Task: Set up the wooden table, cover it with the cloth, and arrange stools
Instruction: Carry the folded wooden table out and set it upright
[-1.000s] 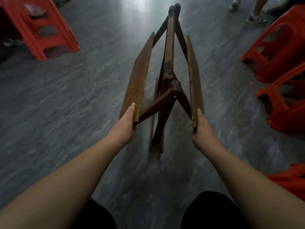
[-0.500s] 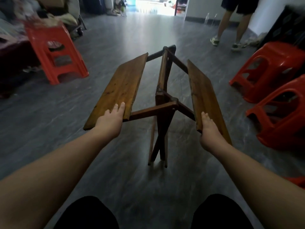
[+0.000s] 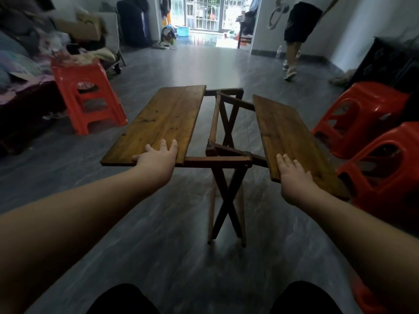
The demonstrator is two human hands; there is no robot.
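A folding wooden table stands on crossed legs (image 3: 226,196) in the middle of the floor. Its left leaf (image 3: 163,118) lies nearly flat; its right leaf (image 3: 288,134) slopes down to the right. A wide gap with the frame bars (image 3: 217,158) showing separates the two leaves. My left hand (image 3: 158,159) grips the near edge of the left leaf, fingers on top. My right hand (image 3: 292,175) grips the near edge of the right leaf. One red plastic stool (image 3: 88,96) stands at the left, two red stools (image 3: 360,116) (image 3: 385,171) at the right. No cloth is in view.
A cluttered sofa or bed (image 3: 25,71) with piled fabrics lines the left wall. A dark cabinet (image 3: 385,62) stands at the right. A person (image 3: 297,35) walks at the far right. Another red stool edge (image 3: 371,298) shows at the bottom right. Grey floor stretches toward a bright doorway (image 3: 204,17).
Both leaves have swung outward and up from nearly vertical to nearly flat, with my hands spreading apart on them. The view has tilted up, revealing the room.
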